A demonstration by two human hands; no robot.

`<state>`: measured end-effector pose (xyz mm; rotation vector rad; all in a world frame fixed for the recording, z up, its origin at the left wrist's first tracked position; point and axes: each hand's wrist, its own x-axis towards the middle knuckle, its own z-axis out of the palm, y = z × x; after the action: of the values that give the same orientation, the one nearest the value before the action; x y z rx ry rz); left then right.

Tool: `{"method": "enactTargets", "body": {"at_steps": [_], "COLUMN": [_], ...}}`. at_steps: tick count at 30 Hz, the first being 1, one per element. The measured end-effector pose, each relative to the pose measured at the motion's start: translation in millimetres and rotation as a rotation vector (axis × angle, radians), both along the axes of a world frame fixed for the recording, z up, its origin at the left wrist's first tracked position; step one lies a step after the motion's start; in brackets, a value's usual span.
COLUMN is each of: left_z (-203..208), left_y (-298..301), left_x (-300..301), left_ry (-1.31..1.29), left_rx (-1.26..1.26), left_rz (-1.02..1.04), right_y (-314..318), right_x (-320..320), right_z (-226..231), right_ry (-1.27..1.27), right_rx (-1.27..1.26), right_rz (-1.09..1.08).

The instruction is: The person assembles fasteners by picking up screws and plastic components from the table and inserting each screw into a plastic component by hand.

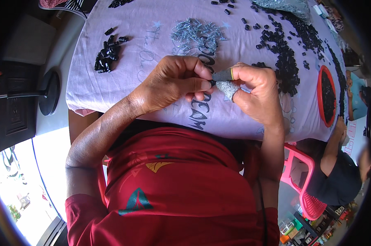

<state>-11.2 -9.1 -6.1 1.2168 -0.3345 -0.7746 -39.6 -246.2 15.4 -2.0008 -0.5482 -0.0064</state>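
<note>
A small black cap (212, 82) sits pinched between the thumb and fingertips of the left hand (175, 82), right where the two hands meet above the near edge of the table. The right hand (255, 92) presses in against it from the other side; its thumb and forefinger wear grey cloth finger sleeves (227, 87), one ringed with a yellow band, and both close narrowly on the same little piece. Both hands hover just over a lilac printed cloth (124, 78) that covers the table. Beyond the left hand lies a heap of small metal springs (195, 36), and farther left a small cluster of black caps (107, 53). To the right of the right hand a much bigger spread of loose black caps (290, 53) runs toward a red bowl (319, 96) filled with more of them. At the right edge another person (337, 168) sits on a pink chair (302, 180).
</note>
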Motion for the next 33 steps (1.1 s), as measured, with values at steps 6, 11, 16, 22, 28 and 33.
{"method": "enactTargets", "body": {"at_steps": [6,11,16,22,28,33], "left_z": [6.4,6.8,4.9,4.0,7.5,9.4], "left_y": [-2.0,-4.8,-3.8,-3.8,-2.1,-0.3], "left_x": [-0.9,-0.8,-3.8,-4.9,-0.3,2.8], "left_ry": [-0.021,-0.066,-0.096,-0.042,0.001,0.001], "left_rx": [0.115,0.159,0.169,0.190,0.150,0.152], "left_rz": [-0.010,-0.005,0.014,0.033,0.041,0.028], "right_y": [10.4,9.6,23.5,20.4,14.9,17.2], "right_x": [-4.3,-1.6,-14.6,-12.8,-9.5,-9.3], "right_z": [17.5,11.8,14.9,8.8,5.2,4.2], "right_ry": [-0.069,0.095,-0.154,-0.081,0.029,-0.110], "right_rx": [-0.165,-0.079,-0.211,-0.111,-0.076,-0.106], "right_rz": [-0.045,-0.059,-0.099,-0.098,-0.117,-0.186]}}
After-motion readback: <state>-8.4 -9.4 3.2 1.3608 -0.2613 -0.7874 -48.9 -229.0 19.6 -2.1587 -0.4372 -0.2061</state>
